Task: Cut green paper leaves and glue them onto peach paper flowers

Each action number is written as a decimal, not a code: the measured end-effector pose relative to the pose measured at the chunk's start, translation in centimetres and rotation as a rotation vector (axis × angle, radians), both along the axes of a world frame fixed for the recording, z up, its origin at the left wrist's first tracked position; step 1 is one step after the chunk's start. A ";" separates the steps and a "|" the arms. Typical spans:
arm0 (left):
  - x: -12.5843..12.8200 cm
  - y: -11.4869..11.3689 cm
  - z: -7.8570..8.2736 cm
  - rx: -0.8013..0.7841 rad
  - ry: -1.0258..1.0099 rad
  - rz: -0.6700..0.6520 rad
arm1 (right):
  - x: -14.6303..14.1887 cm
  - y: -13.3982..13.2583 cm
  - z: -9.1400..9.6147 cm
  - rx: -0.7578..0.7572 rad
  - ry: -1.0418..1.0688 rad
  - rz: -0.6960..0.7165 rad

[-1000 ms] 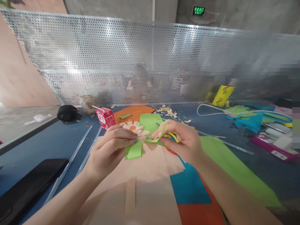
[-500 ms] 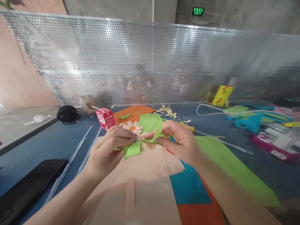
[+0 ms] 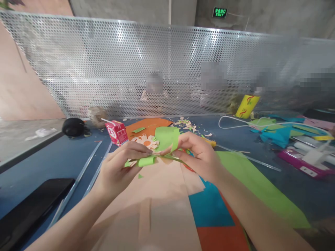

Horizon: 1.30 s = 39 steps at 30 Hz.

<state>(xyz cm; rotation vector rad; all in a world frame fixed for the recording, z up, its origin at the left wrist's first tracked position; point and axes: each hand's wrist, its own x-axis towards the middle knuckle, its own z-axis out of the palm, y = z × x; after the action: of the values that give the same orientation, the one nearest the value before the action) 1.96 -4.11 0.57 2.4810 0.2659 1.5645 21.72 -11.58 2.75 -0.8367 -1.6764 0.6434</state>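
My left hand (image 3: 119, 167) and my right hand (image 3: 199, 153) meet above the table, both pinched on a folded green paper strip (image 3: 146, 161) held between the fingertips. The strip's loops stick out below my left fingers and curl up by my right thumb. A tiny green scrap (image 3: 140, 176) lies just below it. Under the hands lies a peach paper sheet (image 3: 159, 195). Behind them sit a paper daisy with an orange centre (image 3: 146, 142) and a loose green paper piece (image 3: 166, 136).
A red drink carton with a straw (image 3: 116, 131) stands at the left back. A black phone (image 3: 28, 209) lies near left. Blue (image 3: 211, 209), orange-red (image 3: 222, 238) and long green sheets (image 3: 261, 190) lie right. A perforated metal screen (image 3: 157, 66) closes off the far edge, people behind it.
My hands have drawn closer and turned the green strip flatter; the loop below my left fingers has folded up. A small green scrap now lies on the peach sheet.
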 end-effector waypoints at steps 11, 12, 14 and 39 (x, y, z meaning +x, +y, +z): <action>0.2 0.0 -0.6 -0.146 -0.014 0.122 | 0.2 0.5 -0.5 -0.049 0.074 -0.037; 0.2 0.1 -0.7 -0.174 -0.016 0.142 | 0.3 0.6 -0.5 -0.059 0.085 -0.042; 0.3 0.1 -0.8 -0.249 -0.021 0.164 | 0.3 0.7 -0.5 -0.078 0.112 -0.037; 1.4 -0.7 -0.5 -0.721 -0.075 0.093 | 0.6 1.7 -1.0 -0.159 0.069 -0.140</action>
<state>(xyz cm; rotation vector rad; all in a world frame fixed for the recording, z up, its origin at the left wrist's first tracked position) 3.32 -4.85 0.03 1.8632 0.7837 1.2783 22.30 -9.90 1.70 -1.0245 -1.5045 0.7067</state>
